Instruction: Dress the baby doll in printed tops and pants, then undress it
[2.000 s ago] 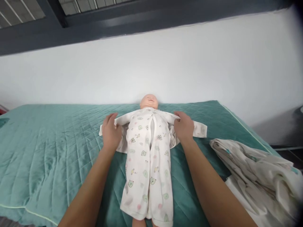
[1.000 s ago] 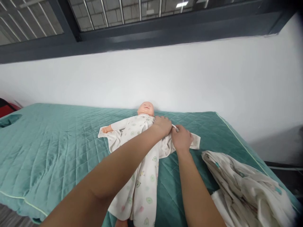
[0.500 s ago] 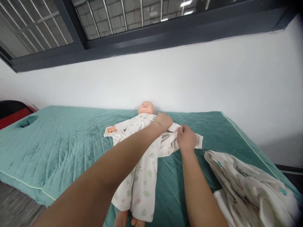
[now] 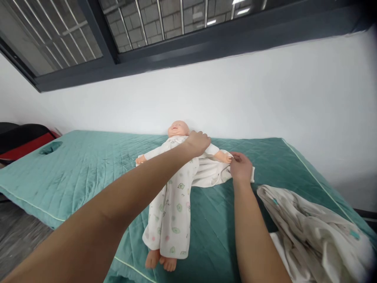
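Note:
A baby doll [image 4: 178,129] lies on its back in a white patterned outfit [image 4: 176,212], bare feet toward me. My left hand [image 4: 198,142] is closed around the doll's shoulder or upper arm on the right side; its fingertips are partly hidden. The doll's forearm and hand [image 4: 223,157] show below that hand, on top of a loose white garment [image 4: 210,173] spread beneath the doll. At the doll's fingers, my right hand [image 4: 241,167] pinches the edge of this garment, with its sleeve end sticking out beyond my wrist.
The doll lies on a green quilted bed [image 4: 97,169] with a hole near its left end. A crumpled white cloth [image 4: 309,232] lies at the right. Behind stands a white wall [image 4: 265,90] under a dark window frame. A red and black chair [image 4: 26,141] stands at far left.
The doll's right-side forearm and hand have come into sight, where white fabric covered them before. My right hand has shifted slightly right with the garment edge. My left hand stays near the shoulder.

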Demonstrator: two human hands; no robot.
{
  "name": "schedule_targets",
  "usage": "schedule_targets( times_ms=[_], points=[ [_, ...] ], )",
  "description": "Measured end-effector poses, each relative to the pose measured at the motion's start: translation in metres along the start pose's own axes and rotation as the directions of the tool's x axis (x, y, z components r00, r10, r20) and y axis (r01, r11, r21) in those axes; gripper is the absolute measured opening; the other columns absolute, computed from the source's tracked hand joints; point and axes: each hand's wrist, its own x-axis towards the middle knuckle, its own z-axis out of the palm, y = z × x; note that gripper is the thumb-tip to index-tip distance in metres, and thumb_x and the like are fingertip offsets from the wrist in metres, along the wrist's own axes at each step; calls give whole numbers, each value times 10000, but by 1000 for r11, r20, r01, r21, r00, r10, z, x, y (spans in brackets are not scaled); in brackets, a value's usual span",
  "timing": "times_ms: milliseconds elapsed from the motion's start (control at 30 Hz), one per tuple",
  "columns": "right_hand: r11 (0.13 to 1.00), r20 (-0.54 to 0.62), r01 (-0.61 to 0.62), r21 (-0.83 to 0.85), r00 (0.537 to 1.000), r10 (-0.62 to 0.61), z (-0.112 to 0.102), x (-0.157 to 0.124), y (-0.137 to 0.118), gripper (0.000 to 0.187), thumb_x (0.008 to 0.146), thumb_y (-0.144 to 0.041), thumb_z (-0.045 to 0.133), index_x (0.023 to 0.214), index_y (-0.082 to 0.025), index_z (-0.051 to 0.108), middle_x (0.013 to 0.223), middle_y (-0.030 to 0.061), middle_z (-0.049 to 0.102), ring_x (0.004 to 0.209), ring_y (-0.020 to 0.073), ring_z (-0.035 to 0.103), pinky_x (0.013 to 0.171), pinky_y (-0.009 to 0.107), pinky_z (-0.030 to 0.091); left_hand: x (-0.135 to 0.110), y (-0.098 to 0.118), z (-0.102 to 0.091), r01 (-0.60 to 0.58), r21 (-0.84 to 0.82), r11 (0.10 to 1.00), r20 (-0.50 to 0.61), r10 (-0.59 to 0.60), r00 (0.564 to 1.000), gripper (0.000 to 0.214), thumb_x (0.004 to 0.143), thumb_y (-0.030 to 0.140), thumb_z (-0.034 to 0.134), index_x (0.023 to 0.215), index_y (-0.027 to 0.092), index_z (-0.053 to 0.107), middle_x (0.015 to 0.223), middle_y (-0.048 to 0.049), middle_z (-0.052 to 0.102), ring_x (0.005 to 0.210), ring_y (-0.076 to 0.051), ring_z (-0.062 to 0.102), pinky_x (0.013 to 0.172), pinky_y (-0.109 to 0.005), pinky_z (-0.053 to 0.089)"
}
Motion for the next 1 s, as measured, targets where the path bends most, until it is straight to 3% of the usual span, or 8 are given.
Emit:
schedule_targets(
  times_ms=[233, 333, 433, 533, 667, 800, 900, 1000],
  points=[
    [723, 18, -59, 689, 998, 64, -4, 2, -11, 245, 646, -189, 675, 886, -193, 624, 949, 70, 754, 963, 217, 725, 907, 389, 568, 8, 18, 13, 17, -99, 995, 26, -15, 1000, 403, 873, 163, 596, 1274, 118, 588, 1273, -181, 650, 1162, -322, 598, 936, -469, 480],
    [866, -238, 162, 474, 970, -51, 0, -2, -13, 155, 705, -188, 603, 850, -188, 657, 916, 65, 743, 960, 232, 721, 956, 443, 547, 9, 18, 18, 39, -162, 986, 35, -34, 999, 412, 868, 196, 599, 1276, 135, 593, 1300, -165, 642, 1184, -330, 598, 921, -465, 505],
    [916, -289, 353, 193, 912, -290, 4, -10, -16, 223, 780, -189, 532, 914, -207, 708, 1041, 71, 746, 1076, 238, 687, 1062, 483, 477, -5, 1, 23, 60, -245, 968, 30, -54, 998, 385, 878, 221, 572, 1260, 180, 612, 1316, -132, 644, 1164, -308, 625, 881, -424, 529],
    [901, -144, 390, 191, 919, -367, 12, -22, -25, 228, 809, -208, 568, 986, -213, 711, 1114, 71, 747, 1113, 241, 678, 1079, 489, 466, -35, -28, 34, 135, -482, 866, -62, -188, 980, 348, 900, 310, 572, 1229, 220, 636, 1327, -101, 657, 1168, -306, 638, 905, -421, 530],
    [910, 179, 254, 326, 929, -323, 32, -48, -41, 263, 843, -314, 679, 1087, -217, 688, 1235, 79, 723, 1228, 263, 637, 1108, 487, 454, -81, -53, 69, 159, -858, 488, -126, -500, 857, 394, 963, 432, 494, 1280, 226, 604, 1378, -88, 636, 1261, -283, 592, 1066, -437, 461],
    [939, 449, 281, 197, 826, -341, 52, -84, -54, 469, 880, -427, 700, 1321, -296, 610, 1475, 47, 575, 1413, 267, 483, 1201, 474, 371, -103, -58, 105, 17, -983, 182, -93, -579, 810, 469, 937, 479, 556, 1335, 230, 555, 1470, -81, 554, 1371, -246, 503, 1174, -388, 365],
    [927, 579, 363, 93, 738, -347, 60, -104, -59, 607, 852, -437, 739, 1413, -335, 529, 1600, 12, 429, 1514, 260, 334, 1270, 474, 265, -105, -60, 115, -52, -996, 78, -88, -584, 807, 460, 913, 467, 604, 1306, 230, 565, 1472, -83, 529, 1383, -223, 479, 1193, -357, 335],
    [921, 611, 390, 12, 726, -316, 62, -111, -63, 688, 846, -446, 746, 1467, -361, 462, 1645, -4, 350, 1542, 255, 271, 1286, 490, 224, -104, -63, 114, -73, -997, 28, -76, -575, 815, 442, 884, 434, 651, 1265, 223, 575, 1468, -93, 512, 1382, -220, 475, 1188, -352, 336]
  ],
)
